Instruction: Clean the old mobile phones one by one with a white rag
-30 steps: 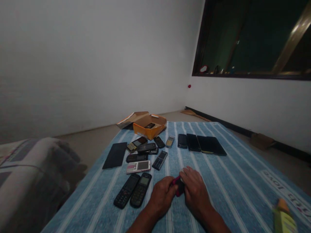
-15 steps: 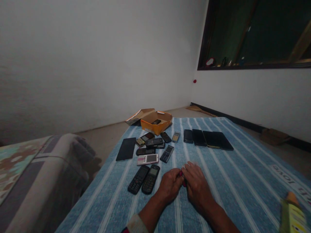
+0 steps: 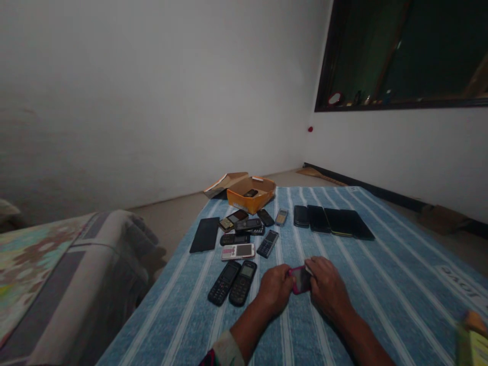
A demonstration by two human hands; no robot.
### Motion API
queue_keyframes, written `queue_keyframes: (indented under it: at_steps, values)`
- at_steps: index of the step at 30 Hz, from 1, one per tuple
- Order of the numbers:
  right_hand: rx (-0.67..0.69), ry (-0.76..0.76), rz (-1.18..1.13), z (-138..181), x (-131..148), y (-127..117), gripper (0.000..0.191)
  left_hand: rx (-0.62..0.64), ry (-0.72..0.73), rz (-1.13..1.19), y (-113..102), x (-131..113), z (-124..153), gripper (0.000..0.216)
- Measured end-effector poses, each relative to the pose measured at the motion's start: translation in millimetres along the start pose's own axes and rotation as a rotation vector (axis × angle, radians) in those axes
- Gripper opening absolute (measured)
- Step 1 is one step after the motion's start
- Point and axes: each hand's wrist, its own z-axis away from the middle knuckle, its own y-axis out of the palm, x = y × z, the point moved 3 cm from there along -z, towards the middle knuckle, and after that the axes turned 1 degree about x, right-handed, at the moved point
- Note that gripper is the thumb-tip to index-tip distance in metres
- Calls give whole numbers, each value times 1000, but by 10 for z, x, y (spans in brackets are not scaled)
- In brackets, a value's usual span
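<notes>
A phone with a pink edge and a dark, glossy face (image 3: 301,280) is between my two hands, low over the blue striped cloth. My left hand (image 3: 276,290) grips its left end, thumb on the near side. The fingers of my right hand (image 3: 327,284) are closed around its right end and hide that part. A small pale bit shows at those fingertips; I cannot make out what it is. To the left of my left hand lie two black keypad phones (image 3: 233,282), side by side.
Beyond lie a white-and-pink phone (image 3: 238,251), a dark keypad phone (image 3: 268,243), several heaped phones (image 3: 247,224) and a black tablet-like slab (image 3: 205,235). Several dark smartphones (image 3: 335,221) form a row at right. An open orange box (image 3: 247,204) stands behind. A yellow object (image 3: 476,343) is at lower right.
The phone's dark face has come into view between my hands, which are now farther apart. Before, only bits of pink showed. The whole view has shifted slightly.
</notes>
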Motion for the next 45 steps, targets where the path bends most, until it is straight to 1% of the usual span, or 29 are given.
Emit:
queue_keyframes:
  at_steps: [6,9,14,18,21,24,27,30,33,36,38,41,45]
  values:
    - [-36,14,15,75,-16,38,44,-20,-100,-117,-3,-109,-25,17]
    - [-60,28,10,103,-5,40,46,-52,-111,-172,6,-151,0,17]
    - [-58,15,-14,137,26,62,43,-81,-112,-221,30,-169,46,19]
    - [-36,-13,-47,152,82,57,41,-85,-87,-229,54,-140,61,18]
    - [-47,-16,-48,172,172,40,43,-86,-51,-216,67,-105,76,17]
    - [-36,-40,-73,198,305,44,44,-87,20,-183,58,-75,97,15]
    - [-31,-62,-92,219,416,52,45,-58,86,-134,35,-46,108,15]
    - [-49,-66,-89,220,439,38,44,-28,123,-91,17,-26,104,29]
    - [-26,-49,-68,203,376,17,44,1,156,-81,19,-21,99,39]
    - [-3,12,13,198,277,-7,43,41,129,-80,33,1,103,57]
    - [6,56,84,210,229,-12,42,56,113,-79,41,18,109,63]
    - [14,91,152,245,219,3,41,37,119,-90,43,29,108,58]
    - [-5,70,153,276,301,33,42,-10,134,-94,44,25,87,46]
